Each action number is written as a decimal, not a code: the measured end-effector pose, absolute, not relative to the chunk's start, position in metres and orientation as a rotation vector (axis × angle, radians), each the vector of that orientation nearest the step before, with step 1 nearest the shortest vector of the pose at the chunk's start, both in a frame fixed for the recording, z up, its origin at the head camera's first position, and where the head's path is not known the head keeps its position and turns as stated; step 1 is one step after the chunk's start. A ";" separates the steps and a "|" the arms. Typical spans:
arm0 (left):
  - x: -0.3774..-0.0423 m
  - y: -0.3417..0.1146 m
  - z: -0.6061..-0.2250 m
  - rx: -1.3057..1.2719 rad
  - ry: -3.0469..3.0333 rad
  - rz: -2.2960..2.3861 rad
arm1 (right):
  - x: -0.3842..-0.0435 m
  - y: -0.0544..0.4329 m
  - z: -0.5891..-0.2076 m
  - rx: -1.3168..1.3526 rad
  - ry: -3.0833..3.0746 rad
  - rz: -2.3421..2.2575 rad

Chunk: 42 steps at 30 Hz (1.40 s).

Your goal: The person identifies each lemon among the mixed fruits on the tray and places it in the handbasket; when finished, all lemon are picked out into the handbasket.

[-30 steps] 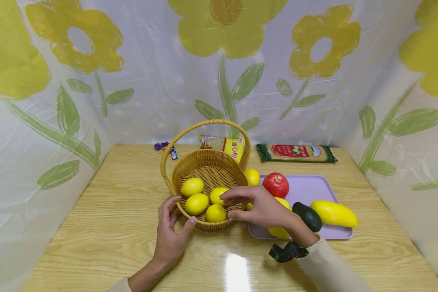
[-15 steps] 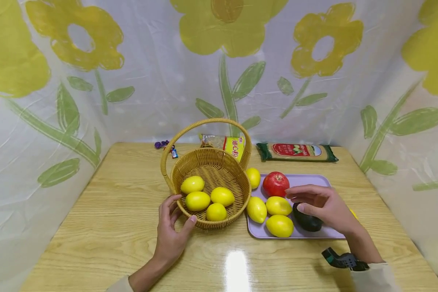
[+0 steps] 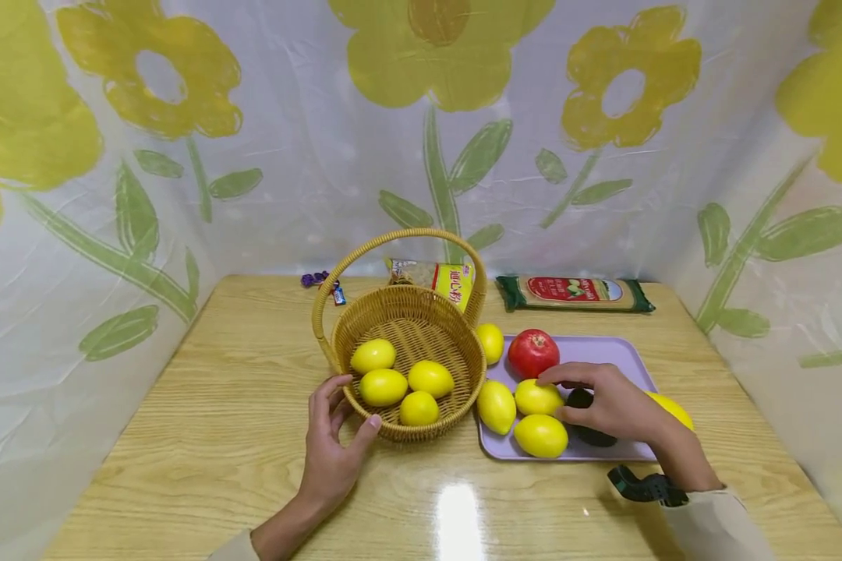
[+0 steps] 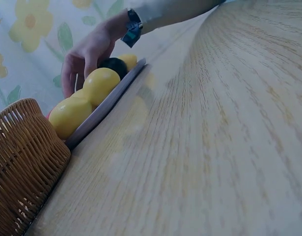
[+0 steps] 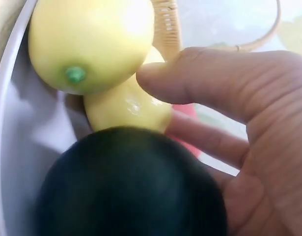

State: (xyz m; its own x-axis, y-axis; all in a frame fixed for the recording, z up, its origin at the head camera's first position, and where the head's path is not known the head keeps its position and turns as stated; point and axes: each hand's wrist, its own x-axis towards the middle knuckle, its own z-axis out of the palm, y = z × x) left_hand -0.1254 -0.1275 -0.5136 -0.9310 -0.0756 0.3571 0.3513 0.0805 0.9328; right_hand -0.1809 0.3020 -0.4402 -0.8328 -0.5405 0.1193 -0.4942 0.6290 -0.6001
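Observation:
My left hand rests against the near left side of the wicker basket, fingertips and thumb spread along its rim. Several yellow lemons lie in the basket. Over the lilac tray, my right hand reaches for a lemon, with its thumb and index fingertips right at the fruit's edge. Beneath that hand sits a dark avocado, partly hidden in the head view. Beside the reached-for fruit are more lemons, one with a green nub in the right wrist view.
A red pomegranate sits on the tray, and a yellow mango shows behind the right wrist. Behind stand a yellow food packet, a green-ended long packet and small wrapped candies. The basket's tall handle arches upward.
My right hand has left the lemon in the basket, swung right over the avocado, then come back slightly left to a lemon on the tray. The left hand has stayed at the basket.

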 end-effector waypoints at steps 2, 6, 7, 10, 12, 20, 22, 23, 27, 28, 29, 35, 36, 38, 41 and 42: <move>-0.125 -0.128 -0.513 -0.271 -2.055 -1.919 | -0.183 0.299 -0.442 -0.875 2.764 -0.965; -0.123 -0.128 -0.511 -0.257 -2.066 -1.910 | -0.186 0.296 -0.445 -0.840 2.750 -0.969; -0.123 -0.128 -0.511 -0.257 -2.066 -1.909 | -0.186 0.296 -0.445 -0.828 2.757 -0.972; -0.124 -0.127 -0.511 -0.262 -2.056 -1.908 | -0.186 0.299 -0.439 -0.825 2.776 -1.041; -0.124 -0.127 -0.511 -0.267 -2.051 -1.902 | -0.187 0.301 -0.430 -0.859 2.768 -1.102; -0.125 -0.127 -0.510 -0.277 -2.059 -1.887 | -0.191 0.287 -0.386 -0.983 2.616 -1.244; -0.125 -0.127 -0.510 -0.278 -2.059 -1.888 | -0.194 0.275 -0.381 -1.023 2.570 -1.268; -0.125 -0.127 -0.510 -0.276 -2.060 -1.887 | -0.196 0.268 -0.379 -1.047 2.542 -1.280; -0.124 -0.126 -0.510 -0.273 -2.057 -1.896 | -0.205 0.236 -0.378 -1.150 2.518 -1.196; -0.124 -0.126 -0.510 -0.274 -2.057 -1.899 | -0.207 0.228 -0.379 -1.167 2.523 -1.154; -0.124 -0.126 -0.511 -0.275 -2.057 -1.902 | -0.209 0.219 -0.379 -1.190 2.527 -1.114; -0.125 -0.127 -0.512 -0.291 -2.051 -1.914 | -0.215 0.174 -0.383 -1.261 2.500 -0.923; -0.126 -0.127 -0.513 -0.290 -2.051 -1.916 | -0.216 0.168 -0.385 -1.263 2.492 -0.893; -0.126 -0.127 -0.513 -0.291 -2.049 -1.920 | -0.216 0.157 -0.389 -1.268 2.473 -0.841; -0.126 -0.127 -0.512 -0.292 -2.047 -1.922 | -0.213 0.143 -0.394 -1.252 2.439 -0.811; -0.126 -0.126 -0.512 -0.293 -2.046 -1.921 | -0.212 0.140 -0.394 -1.243 2.418 -0.827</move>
State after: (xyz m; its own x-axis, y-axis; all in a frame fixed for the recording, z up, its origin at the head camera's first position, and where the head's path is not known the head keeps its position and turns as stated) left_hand -0.1261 -0.1265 -0.5119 -0.9282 -0.0678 0.3659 0.3609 0.0758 0.9295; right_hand -0.2118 0.1403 -0.3944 -0.5814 -0.8137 -0.0018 -0.6421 0.4601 -0.6132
